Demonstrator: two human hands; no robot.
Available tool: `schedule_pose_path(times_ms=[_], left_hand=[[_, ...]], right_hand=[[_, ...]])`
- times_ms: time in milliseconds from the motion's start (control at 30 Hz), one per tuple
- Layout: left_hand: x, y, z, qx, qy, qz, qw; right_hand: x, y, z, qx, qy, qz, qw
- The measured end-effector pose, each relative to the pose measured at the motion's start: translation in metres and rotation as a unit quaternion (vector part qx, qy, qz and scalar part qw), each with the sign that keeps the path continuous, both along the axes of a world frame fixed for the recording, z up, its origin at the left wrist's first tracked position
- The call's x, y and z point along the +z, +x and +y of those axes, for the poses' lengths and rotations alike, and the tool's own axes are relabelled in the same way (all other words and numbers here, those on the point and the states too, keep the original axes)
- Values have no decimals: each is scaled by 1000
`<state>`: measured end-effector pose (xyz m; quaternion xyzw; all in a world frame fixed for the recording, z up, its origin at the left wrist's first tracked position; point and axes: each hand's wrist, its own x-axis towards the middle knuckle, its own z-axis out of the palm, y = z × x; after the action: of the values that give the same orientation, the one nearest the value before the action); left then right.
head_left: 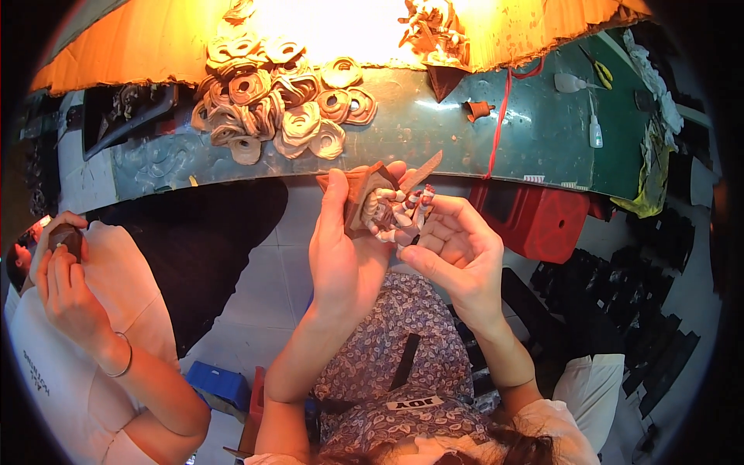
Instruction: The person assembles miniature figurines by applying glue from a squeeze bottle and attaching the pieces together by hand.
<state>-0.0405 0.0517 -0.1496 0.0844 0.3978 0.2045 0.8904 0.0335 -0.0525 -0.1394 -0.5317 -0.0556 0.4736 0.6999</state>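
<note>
Just past the table's near edge I hold a small figurine point(383, 211) above my lap. It has pale, sculpted limbs with reddish details, a brown angular base point(359, 194) turned to the left, and a flat tan blade-like piece point(423, 170) slanting up to the right. My left hand point(341, 240) is closed around the base, its thumb up along the near side and some fingertips showing behind. From the right, my right hand point(459, 252) has thumb and index finger against the figurine's right side. Its other fingers are curled, and the exact contact is partly hidden.
A pile of ring-shaped pieces point(252, 89) lies on the green table point(411, 143). Beyond are more figurines point(434, 35), a small brown part point(478, 111), a red cord point(504, 116) and yellow-handled pliers point(603, 75). A red stool point(546, 221) stands below. A co-worker's hands point(70, 287) hold a dark piece.
</note>
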Motion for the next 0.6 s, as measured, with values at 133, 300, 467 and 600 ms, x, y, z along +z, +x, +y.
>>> schedule_pose_path(times_ms=[133,300,467,600], left_hand=[[6,0,-1,-4,58,4,998],[7,7,-8,2,138,10,990],[-36,-13,9,3,-62,-91,994],[-34,-19,30,57,-104,-83,990]], right_hand=[[1,-1,1,-23,10,59,998],[2,-2,-3,-15,14,165,986],[-9,23,-18,128,-138,-225,956],[-58,145,-40,-297,-172,-351,871]])
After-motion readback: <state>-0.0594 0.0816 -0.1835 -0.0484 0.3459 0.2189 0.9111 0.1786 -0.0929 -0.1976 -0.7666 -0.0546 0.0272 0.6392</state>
